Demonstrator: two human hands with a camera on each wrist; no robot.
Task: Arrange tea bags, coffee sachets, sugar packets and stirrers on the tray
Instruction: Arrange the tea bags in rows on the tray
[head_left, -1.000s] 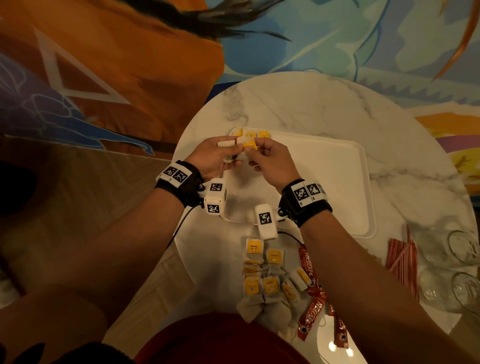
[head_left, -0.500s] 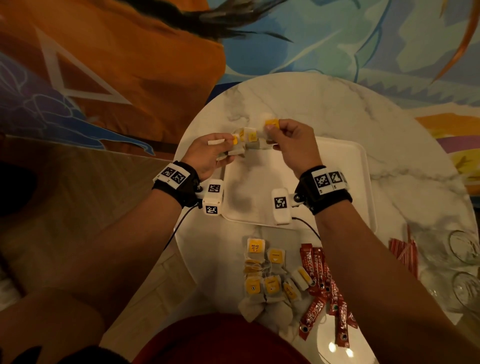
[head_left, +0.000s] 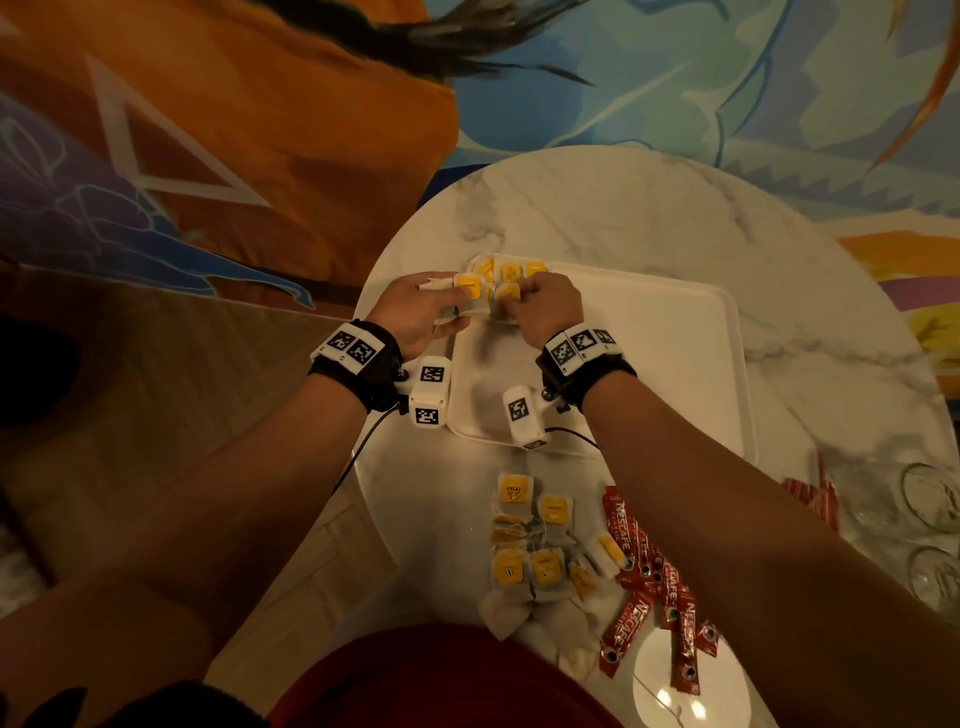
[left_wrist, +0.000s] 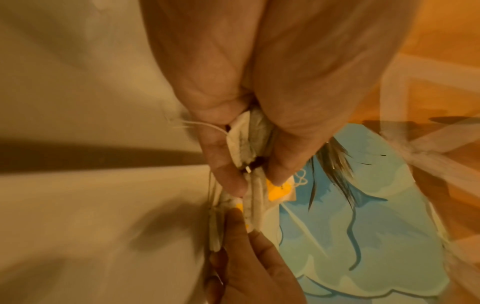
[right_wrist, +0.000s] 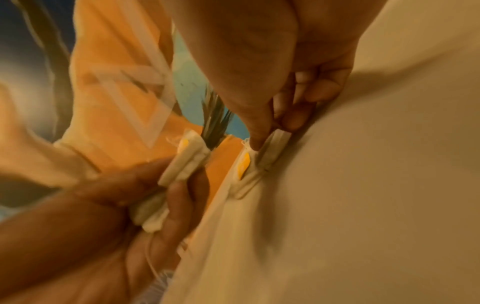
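Two hands are working at the far left corner of a white tray (head_left: 675, 364) on a round marble tabletop (head_left: 597, 208). Nearest the person, on the near side of the tray, a loose heap of yellow-tagged tea bags (head_left: 535, 551) is lying on the marble, with red coffee sachets (head_left: 649, 597) fanning out just to its right. Red stirrers (head_left: 810, 499) are lying near the tray's near right corner, and clear glasses (head_left: 930, 499) are standing beyond them at the tabletop's right edge. At the tray's left rim, the left hand (head_left: 421, 312) is holding a small stack of tea bags (left_wrist: 249, 142), its grip pinching them between thumb and curled fingers, a loose string trailing out. Just beside it, over the tray's far left corner, the right hand (head_left: 545, 306) is pinching a single tea bag (right_wrist: 275, 144) between thumb and forefinger, pressing it down against the tray floor. Farther in that same corner, several placed tea bags (head_left: 511, 273) are lying side by side, yellow tags facing up.
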